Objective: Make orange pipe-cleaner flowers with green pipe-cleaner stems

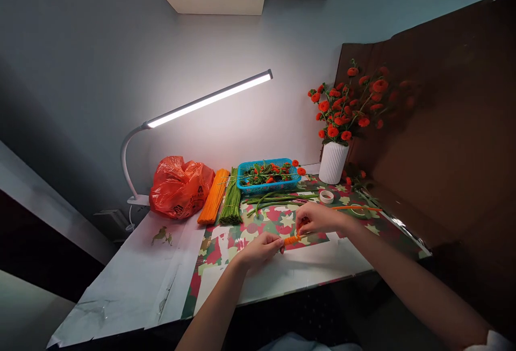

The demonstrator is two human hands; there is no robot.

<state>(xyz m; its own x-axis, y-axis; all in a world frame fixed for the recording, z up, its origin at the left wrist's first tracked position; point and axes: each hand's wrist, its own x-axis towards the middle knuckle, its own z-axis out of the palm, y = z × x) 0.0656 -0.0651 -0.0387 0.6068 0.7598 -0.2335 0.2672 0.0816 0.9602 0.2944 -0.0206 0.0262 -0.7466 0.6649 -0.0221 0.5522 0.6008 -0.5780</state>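
Observation:
Low over the front of the table, my left hand (pixel 264 247) is closed, thumb and fingers pinching one end of a coiled orange pipe cleaner (pixel 292 240). My right hand (pixel 316 217) is closed at the coil's other end, its fingertips pinched by the fuzzy strand and partly hidden. A thin pale rod seems to stick out of the coil to the right, beneath my right hand. Beyond that wrist stretches a straight orange strand (pixel 357 208); whether it joins the coil is hidden.
Behind my hands are green stems (pixel 278 199), a tape roll (pixel 326 197) and a blue basket (pixel 241 183) of orange flowers. Orange (pixel 213 198) and green pipe cleaner bundles (pixel 231 200), a red bag (pixel 177 187), a lamp (pixel 209 98) and a white vase (pixel 334 163) stand around. Cardboard (pixel 443 125) walls the right.

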